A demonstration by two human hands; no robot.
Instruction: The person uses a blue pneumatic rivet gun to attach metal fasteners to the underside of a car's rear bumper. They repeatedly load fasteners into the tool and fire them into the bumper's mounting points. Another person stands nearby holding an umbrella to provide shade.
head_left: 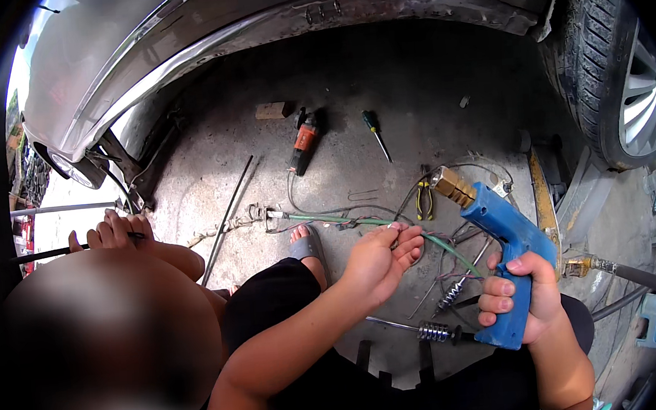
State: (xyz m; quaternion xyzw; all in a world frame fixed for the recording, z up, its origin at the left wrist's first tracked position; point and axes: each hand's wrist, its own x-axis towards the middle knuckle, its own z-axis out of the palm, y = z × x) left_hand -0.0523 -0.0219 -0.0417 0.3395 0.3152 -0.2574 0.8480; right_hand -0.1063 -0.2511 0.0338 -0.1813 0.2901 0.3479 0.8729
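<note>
My right hand (pixel 532 297) is wrapped round the grip of a blue pistol-shaped spot-welding gun (pixel 511 229). The gun's brass-coloured nozzle (pixel 454 186) points up and to the left, toward the car. A thick dark cable (pixel 634 277) joins a brass fitting at its back. To the left of the gun, my left hand (pixel 383 262) is closed in a pinch, thumb against forefinger; whatever it holds is too small to name. Beneath that hand runs a green cable (pixel 345 221) along the concrete floor. Yellow-handled pliers (pixel 425 200) lie just beyond it.
A silver car's sill (pixel 397 3) spans the top, with small rings on it; a wheel (pixel 610 67) stands at right. On the floor lie an orange angle grinder (pixel 304 144), a screwdriver (pixel 375 133) and slide hammers (pixel 433 332). At left, another person's hands (pixel 122 230) hold a dark rod.
</note>
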